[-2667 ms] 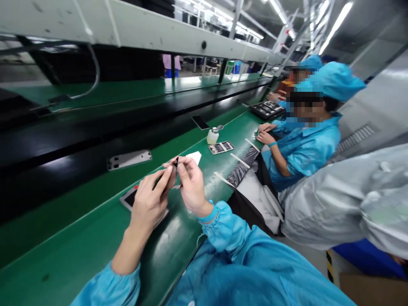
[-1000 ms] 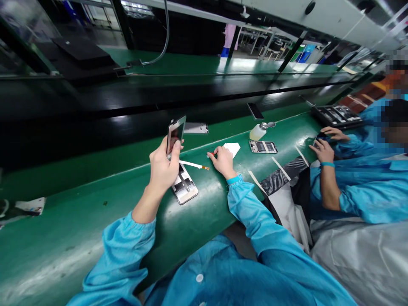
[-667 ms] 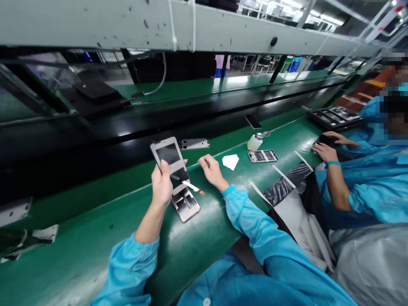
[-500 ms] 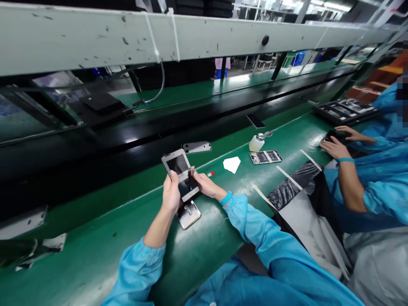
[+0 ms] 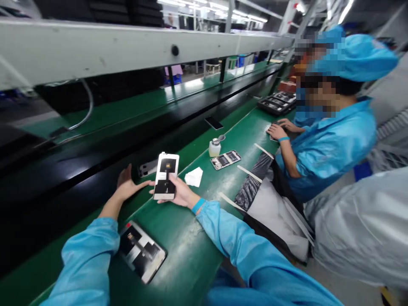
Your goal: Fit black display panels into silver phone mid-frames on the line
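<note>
My right hand (image 5: 178,196) holds a white phone screen panel (image 5: 166,181) from beneath, its back side with dark parts facing up. My left hand (image 5: 126,186) is open with fingers spread, reaching toward the black conveyor belt (image 5: 79,170) near a grey phone frame (image 5: 147,167) that lies on it. A phone housing (image 5: 142,251) with exposed parts lies on the green bench (image 5: 178,238) beside my left sleeve. A white cloth (image 5: 194,177) lies just right of the panel.
A small white bottle (image 5: 214,148) and an open phone frame (image 5: 225,159) stand farther along the bench. A dark phone (image 5: 213,123) rides the belt. A co-worker in blue sits at the right, hands (image 5: 280,129) near a black parts tray (image 5: 276,102).
The panel passed from my left hand to my right and is flipped back side up. My left hand let go and reached to the belt. The view swung right.
</note>
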`<state>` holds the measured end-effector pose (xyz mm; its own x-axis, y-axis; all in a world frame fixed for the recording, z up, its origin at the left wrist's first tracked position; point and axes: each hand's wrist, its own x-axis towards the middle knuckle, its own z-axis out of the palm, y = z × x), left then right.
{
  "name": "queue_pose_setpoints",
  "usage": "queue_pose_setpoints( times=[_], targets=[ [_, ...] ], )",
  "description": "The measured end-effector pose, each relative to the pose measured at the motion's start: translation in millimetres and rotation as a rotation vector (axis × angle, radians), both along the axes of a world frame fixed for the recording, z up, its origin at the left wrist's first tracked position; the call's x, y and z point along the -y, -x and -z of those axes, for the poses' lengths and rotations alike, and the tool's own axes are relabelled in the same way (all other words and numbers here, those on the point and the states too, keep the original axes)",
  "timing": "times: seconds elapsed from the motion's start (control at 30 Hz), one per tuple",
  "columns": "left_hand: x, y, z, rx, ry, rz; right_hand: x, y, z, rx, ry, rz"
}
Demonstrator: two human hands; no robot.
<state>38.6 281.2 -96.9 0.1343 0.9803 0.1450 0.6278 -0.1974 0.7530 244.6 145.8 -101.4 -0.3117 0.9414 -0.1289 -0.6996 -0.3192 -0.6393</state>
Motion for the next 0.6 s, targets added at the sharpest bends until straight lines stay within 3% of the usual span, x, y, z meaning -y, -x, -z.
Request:
queue_pose_setpoints(
  times=[0.13, 0.27, 0.43, 0.6],
  targets=[
    [-33, -1, 12.1, -0.124, -0.07, 0.066, -9, 0, 5.2, 0.003, 0.003, 0.051],
    [-52, -6, 19.8, -0.167, -0.152, 0.132, -13, 0, 10.7, 0.015, 0.018, 0.033],
    [-56, -14, 22.7, -0.17, -0.237, 0.179, -17, 0, 14.7, 0.055, -0.005, 0.039],
    [-48, -18, 19.3, -0.121, -0.215, 0.124, -19, -1, 14.3, 0.059, -0.01, 0.042]
  ],
)
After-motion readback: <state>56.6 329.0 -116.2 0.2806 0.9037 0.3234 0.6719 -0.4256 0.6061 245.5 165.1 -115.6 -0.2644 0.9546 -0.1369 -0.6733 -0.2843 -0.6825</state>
